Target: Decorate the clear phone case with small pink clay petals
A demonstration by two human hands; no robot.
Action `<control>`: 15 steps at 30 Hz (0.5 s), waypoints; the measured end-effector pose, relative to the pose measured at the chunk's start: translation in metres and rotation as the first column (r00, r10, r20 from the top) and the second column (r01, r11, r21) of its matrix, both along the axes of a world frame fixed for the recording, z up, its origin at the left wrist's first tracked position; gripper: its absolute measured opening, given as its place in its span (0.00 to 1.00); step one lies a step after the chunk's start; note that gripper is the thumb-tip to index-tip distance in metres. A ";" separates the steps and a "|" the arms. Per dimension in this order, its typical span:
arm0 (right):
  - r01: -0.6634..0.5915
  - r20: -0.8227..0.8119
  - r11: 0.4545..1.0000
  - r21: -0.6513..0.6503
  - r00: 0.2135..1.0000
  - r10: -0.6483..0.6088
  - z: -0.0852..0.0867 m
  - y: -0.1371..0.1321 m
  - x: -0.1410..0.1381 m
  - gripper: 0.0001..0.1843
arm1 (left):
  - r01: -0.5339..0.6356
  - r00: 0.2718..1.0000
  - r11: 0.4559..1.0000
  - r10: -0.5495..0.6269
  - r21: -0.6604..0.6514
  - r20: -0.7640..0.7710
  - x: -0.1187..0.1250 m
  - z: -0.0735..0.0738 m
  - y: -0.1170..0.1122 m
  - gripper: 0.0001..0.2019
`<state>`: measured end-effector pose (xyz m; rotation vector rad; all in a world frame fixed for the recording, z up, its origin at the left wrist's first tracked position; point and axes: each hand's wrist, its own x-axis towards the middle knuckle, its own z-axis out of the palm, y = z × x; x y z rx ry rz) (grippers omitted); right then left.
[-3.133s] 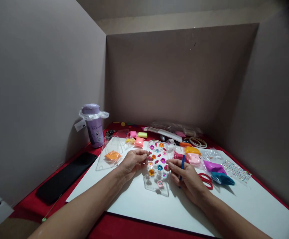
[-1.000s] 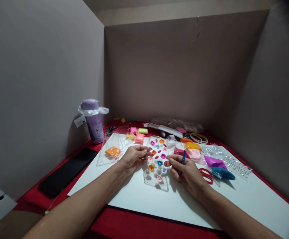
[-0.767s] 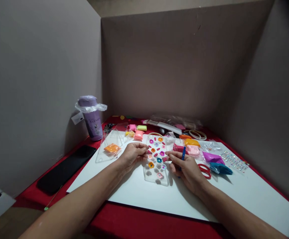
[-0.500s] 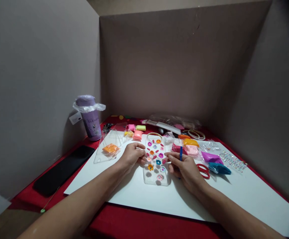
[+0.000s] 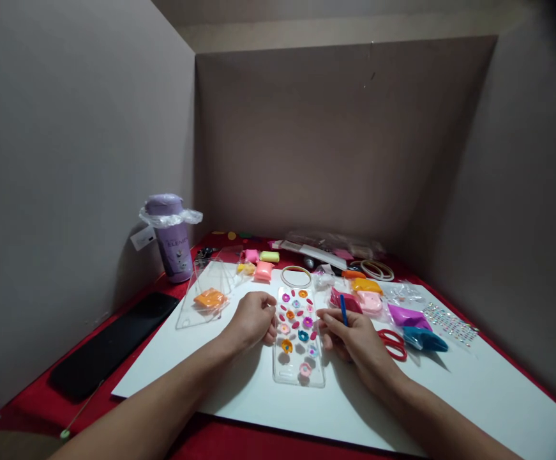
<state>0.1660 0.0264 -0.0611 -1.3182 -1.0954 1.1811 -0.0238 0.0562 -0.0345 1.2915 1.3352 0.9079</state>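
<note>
A clear phone case (image 5: pixel 290 372) lies on the white board in front of me, dotted with small orange, purple, blue and pink flowers and dark pink petal shapes. My left hand (image 5: pixel 253 321) is closed at the case's left edge, thumb and curled fingers against it. On the opposite edge, the fingertips of my right hand (image 5: pixel 354 338) touch the case. That same hand keeps a thin blue stick-like tool (image 5: pixel 343 310) upright between its fingers; the tool's lower end is hidden. Just beyond the case's top end lies a tape roll (image 5: pixel 295 276).
Red-handled scissors (image 5: pixel 392 345), a teal clay packet (image 5: pixel 425 339) and a gem sheet (image 5: pixel 450 324) lie right. On the left are a clear plate (image 5: pixel 189 314) with an orange packet (image 5: pixel 210 299), a black phone (image 5: pixel 115 345) and a purple tumbler (image 5: pixel 175 252).
The phone case has come slightly nearer to me, away from the tape roll it overlapped before. The whole view has tilted up a little. Both hands stay beside the case.
</note>
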 end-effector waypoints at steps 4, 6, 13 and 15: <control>0.018 0.019 1.000 -0.007 1.000 -0.018 -0.001 -0.001 0.002 0.24 | 0.028 0.998 1.000 -0.028 0.002 -0.050 -0.003 -0.006 0.003 0.09; 0.021 0.027 1.000 -0.009 0.999 -0.020 -0.001 -0.001 0.002 0.24 | 0.049 0.996 0.999 -0.050 -0.008 -0.071 -0.004 -0.008 0.004 0.09; 0.014 0.029 1.000 -0.017 0.999 -0.013 0.002 -0.002 0.002 0.27 | 0.087 0.973 0.995 -0.095 -0.048 -0.209 -0.005 -0.005 0.006 0.06; 0.009 0.026 1.000 -0.020 1.000 -0.008 0.004 -0.003 0.002 0.28 | 0.108 0.962 0.992 -0.121 -0.067 -0.246 -0.006 -0.005 0.006 0.10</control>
